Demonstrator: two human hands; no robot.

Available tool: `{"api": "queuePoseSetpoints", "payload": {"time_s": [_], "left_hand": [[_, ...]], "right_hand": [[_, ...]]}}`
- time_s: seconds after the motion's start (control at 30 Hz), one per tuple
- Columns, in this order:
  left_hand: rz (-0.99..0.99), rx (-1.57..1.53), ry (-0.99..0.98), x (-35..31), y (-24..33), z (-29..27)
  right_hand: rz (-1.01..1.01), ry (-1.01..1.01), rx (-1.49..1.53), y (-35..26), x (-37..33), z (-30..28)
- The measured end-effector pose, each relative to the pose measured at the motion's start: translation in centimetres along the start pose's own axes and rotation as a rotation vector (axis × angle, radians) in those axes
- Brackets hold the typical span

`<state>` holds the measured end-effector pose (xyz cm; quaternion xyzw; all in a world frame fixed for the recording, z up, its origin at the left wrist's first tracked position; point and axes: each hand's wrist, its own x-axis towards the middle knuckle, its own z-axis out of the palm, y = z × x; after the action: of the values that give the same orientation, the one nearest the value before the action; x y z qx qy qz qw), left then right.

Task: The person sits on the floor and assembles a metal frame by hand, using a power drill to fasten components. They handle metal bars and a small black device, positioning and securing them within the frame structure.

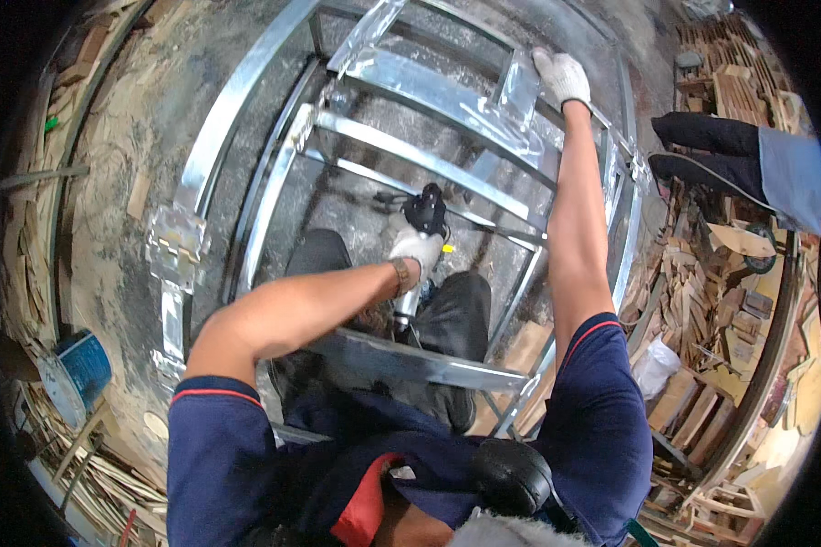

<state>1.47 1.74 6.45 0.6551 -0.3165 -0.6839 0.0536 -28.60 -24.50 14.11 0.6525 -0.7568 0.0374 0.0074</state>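
A frame of shiny welded metal tubes [429,164] spreads in front of me and around my legs. My left hand [417,252], in a white knit glove, is closed around a black hand-held power tool [426,211] low between my knees, inside the frame. A small yellow part shows beside the tool; its working end is hard to make out. Farther off to the right, my right hand [564,77], also gloved in white, grips the frame near a flat metal plate [518,89]. Some of its fingers are hidden.
At the right stands another person's dark-trousered leg [711,137]. Wood scraps [693,310] lie heaped below it, with a white bag [655,367] beside them. A blue bucket [84,367] and thin wood strips [59,465] are at left. Metal hinge-like brackets [177,246] sit on the left tube.
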Motion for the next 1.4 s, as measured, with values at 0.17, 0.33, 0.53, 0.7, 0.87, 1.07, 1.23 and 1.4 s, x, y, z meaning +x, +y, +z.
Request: {"api": "queuePoseSetpoints", "payload": {"time_s": [0.17,0.33,0.53,0.7,0.87,1.07,1.23,1.4], "left_hand": [[0.166,0.061,0.108,0.8,0.3,0.2],[0.214,0.063,0.065,3.0,-1.1,0.2],[0.162,-0.034,-0.050,2.9,-0.7,0.0],[0.202,-0.094,0.006,1.8,0.0,-0.1],[0.213,-0.037,0.026,3.1,-0.9,0.2],[0.306,0.235,0.186,4.5,-2.1,0.8],[0.212,0.148,0.121,4.2,-1.7,0.4],[-0.001,0.079,-0.146,3.4,-0.7,0.3]], "right_hand": [[0.037,0.018,0.000,-0.2,1.0,-0.5],[0.040,-0.055,0.036,-0.9,0.8,-0.8],[0.218,-0.298,0.173,-2.1,1.2,-2.9],[0.171,-0.273,0.195,-3.0,0.7,-3.0],[0.141,-0.191,0.159,-2.9,0.5,-2.2],[0.089,-0.215,0.085,-2.2,1.1,-1.9],[0.021,-0.192,0.080,-0.4,2.2,-0.6],[0.134,-0.304,0.039,1.7,5.1,0.5]]}}
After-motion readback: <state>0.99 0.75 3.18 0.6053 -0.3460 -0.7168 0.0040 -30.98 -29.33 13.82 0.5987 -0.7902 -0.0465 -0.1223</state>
